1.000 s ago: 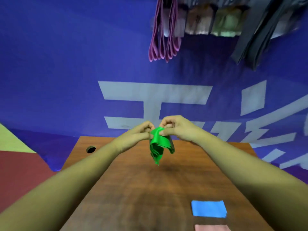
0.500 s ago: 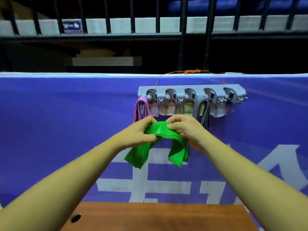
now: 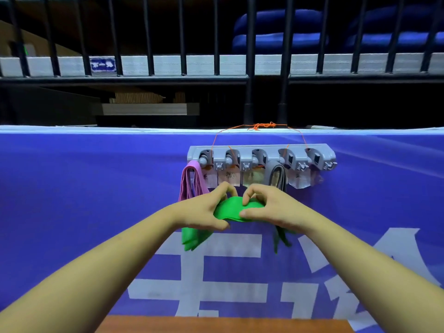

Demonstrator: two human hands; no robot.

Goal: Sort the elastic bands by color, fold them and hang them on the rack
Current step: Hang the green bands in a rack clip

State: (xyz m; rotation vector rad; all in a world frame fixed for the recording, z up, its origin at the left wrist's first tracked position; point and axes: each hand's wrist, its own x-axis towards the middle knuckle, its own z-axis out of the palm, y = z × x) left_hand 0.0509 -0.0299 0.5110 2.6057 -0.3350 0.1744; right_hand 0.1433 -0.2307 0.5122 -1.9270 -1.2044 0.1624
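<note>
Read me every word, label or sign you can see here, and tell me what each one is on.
Banner: large white characters, partly hidden and cropped, so not readable whole.
Labels under the rack: dark handwriting, too blurred to read.
Plaque on the ledge: white marks on blue, too blurred to read.
Nothing can be quoted with certainty.

You are in what looks like a sports arena: blue spectator seats (image 3: pixel 269 37) sit behind a black railing (image 3: pixel 144 79), and a purple banner (image 3: pixel 84 188) with large white lettering fronts the stand.
</note>
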